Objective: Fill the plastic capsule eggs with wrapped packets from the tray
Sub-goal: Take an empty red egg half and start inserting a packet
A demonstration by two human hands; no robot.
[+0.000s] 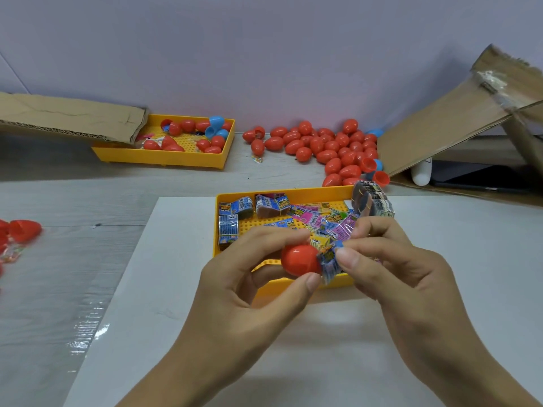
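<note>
My left hand [249, 277] grips a red capsule egg half [298, 259] between thumb and fingers, just over the near edge of the yellow tray [282, 193]. My right hand [390, 259] pinches a blue wrapped packet [329, 262] at the egg's open right side; the packet sticks partly out. The tray holds several more wrapped packets [305, 214], blue, pink and yellow. A banded stack of packets [371, 201] stands at the tray's far right corner.
A heap of closed red eggs [332, 148] lies behind the tray, with a few blue ones. A second yellow tray [164, 158] with eggs sits far left under a cardboard flap [70, 116]. A cardboard box [458, 118] stands at right. Red eggs [20, 230] lie at the left edge.
</note>
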